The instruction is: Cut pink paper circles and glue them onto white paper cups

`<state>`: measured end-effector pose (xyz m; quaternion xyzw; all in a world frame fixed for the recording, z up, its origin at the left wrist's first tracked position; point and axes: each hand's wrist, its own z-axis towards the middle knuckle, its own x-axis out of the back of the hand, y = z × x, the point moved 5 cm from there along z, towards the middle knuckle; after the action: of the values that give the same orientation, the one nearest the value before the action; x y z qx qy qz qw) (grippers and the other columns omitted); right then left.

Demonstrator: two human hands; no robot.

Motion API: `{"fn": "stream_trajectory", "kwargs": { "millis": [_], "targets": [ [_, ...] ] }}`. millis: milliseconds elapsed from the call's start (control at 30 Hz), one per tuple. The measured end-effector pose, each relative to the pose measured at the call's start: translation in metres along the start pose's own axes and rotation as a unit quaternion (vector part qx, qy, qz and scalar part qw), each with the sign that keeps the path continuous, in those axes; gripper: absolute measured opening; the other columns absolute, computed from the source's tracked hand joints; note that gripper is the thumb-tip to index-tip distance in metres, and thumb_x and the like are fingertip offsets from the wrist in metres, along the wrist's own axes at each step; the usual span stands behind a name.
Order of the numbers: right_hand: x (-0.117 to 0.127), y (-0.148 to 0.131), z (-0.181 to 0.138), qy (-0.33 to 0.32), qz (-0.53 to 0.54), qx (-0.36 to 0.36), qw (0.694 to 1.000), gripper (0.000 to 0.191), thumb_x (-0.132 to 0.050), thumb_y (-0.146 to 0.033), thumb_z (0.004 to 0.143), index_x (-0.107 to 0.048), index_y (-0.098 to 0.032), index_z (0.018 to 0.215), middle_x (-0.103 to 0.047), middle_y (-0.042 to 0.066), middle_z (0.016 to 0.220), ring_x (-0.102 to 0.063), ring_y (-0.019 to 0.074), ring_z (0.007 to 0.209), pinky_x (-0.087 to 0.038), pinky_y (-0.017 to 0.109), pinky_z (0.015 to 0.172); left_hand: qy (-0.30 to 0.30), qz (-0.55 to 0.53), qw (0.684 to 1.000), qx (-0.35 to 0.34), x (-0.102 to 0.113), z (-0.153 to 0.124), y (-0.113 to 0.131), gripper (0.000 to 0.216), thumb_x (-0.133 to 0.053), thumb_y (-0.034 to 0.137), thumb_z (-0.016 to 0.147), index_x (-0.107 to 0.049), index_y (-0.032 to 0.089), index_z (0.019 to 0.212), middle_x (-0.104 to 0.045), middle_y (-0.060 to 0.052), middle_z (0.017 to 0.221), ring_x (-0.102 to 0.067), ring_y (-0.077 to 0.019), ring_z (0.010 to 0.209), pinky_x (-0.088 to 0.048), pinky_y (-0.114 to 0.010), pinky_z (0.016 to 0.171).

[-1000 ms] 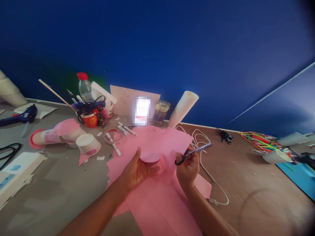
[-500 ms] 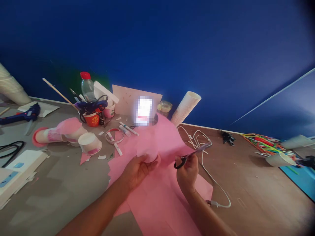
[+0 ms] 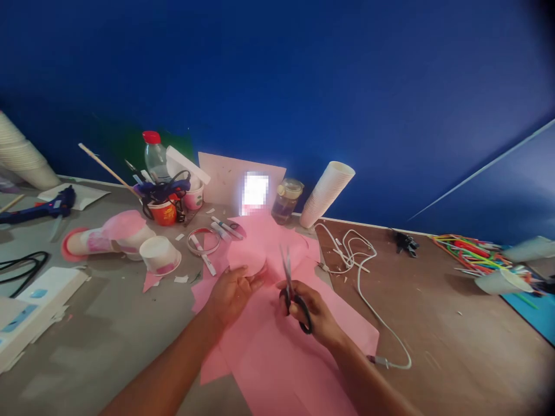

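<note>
My left hand pinches the lower left edge of a sheet of pink paper, lifted a little over the pile. Black-handled scissors are in my right hand, with fingers through the loops. Their blades point up and away from me, close to the right part of the lifted sheet, and look slightly parted. Whether the blades touch the paper I cannot tell. Beneath both hands several larger pink sheets lie overlapped on the table.
A lit screen leans at the back beside a glass jar and a tilted paper-cup stack. White cable loops to the right. A tape roll, markers, a paper cup and a glue gun lie left.
My right hand has swung the scissors from pointing right to pointing up, closer to the paper. The lifted sheet has shifted left and spread lower, uncovering more of the jar.
</note>
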<state>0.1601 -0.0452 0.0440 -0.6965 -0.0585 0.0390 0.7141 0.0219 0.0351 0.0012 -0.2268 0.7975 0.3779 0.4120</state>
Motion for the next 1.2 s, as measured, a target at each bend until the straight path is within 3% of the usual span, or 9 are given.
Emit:
{"fn": "stream_trajectory", "kwargs": {
  "millis": [100, 333, 633, 1000, 1200],
  "targets": [
    [-0.005, 0.012, 0.005, -0.041, 0.041, -0.044, 0.997, 0.047, -0.058, -0.055, 0.077, -0.058, -0.015, 0.103, -0.057, 0.001, 0.065, -0.053, 0.0136, 0.063, -0.039, 0.026, 0.061, 0.003, 0.003, 1.000, 0.025, 0.001, 0.001, -0.003, 0.012, -0.062, 0.010, 0.070, -0.052, 0.014, 0.066, -0.069, -0.011, 0.085, -0.063, -0.0277, 0.098, -0.046, -0.047, 0.092],
    [-0.001, 0.022, 0.004, -0.043, 0.084, -0.053, 0.994, 0.045, -0.052, -0.051, 0.083, -0.057, -0.013, 0.107, -0.058, 0.001, 0.063, -0.052, 0.0128, 0.059, -0.036, 0.025, 0.056, 0.023, 0.001, 1.000, 0.018, 0.007, 0.005, -0.002, 0.012, -0.063, 0.021, 0.077, -0.054, 0.014, 0.076, -0.068, -0.011, 0.089, -0.065, -0.0270, 0.094, -0.046, -0.050, 0.091],
    [-0.001, 0.023, 0.002, -0.074, 0.110, -0.089, 0.987, 0.047, -0.054, -0.053, 0.081, -0.058, -0.011, 0.102, -0.059, 0.002, 0.062, -0.051, 0.0126, 0.057, -0.034, 0.024, 0.055, 0.091, 0.005, 0.996, 0.012, 0.009, 0.002, 0.002, 0.012, -0.054, 0.014, 0.082, -0.053, 0.014, 0.070, -0.064, -0.002, 0.067, -0.068, -0.0203, 0.069, -0.055, -0.047, 0.079],
    [-0.009, 0.011, 0.001, -0.128, 0.084, -0.062, 0.986, 0.054, -0.057, -0.059, 0.075, -0.058, -0.013, 0.103, -0.059, 0.002, 0.065, -0.052, 0.0136, 0.059, -0.038, 0.027, 0.059, -0.039, 0.025, 0.998, 0.048, 0.001, 0.000, 0.013, 0.014, -0.054, 0.021, 0.082, -0.063, 0.010, 0.080, -0.070, -0.011, 0.087, -0.066, -0.0278, 0.089, -0.043, -0.058, 0.091],
    [-0.009, 0.011, -0.002, -0.100, 0.085, -0.058, 0.990, 0.051, -0.057, -0.059, 0.076, -0.057, -0.015, 0.102, -0.058, 0.001, 0.065, -0.051, 0.0134, 0.060, -0.037, 0.026, 0.059, -0.052, 0.004, 0.998, 0.024, -0.002, 0.001, 0.018, 0.018, -0.049, 0.020, 0.085, -0.066, 0.012, 0.087, -0.071, -0.010, 0.093, -0.062, -0.0269, 0.101, -0.039, -0.056, 0.098]
  ]
}}
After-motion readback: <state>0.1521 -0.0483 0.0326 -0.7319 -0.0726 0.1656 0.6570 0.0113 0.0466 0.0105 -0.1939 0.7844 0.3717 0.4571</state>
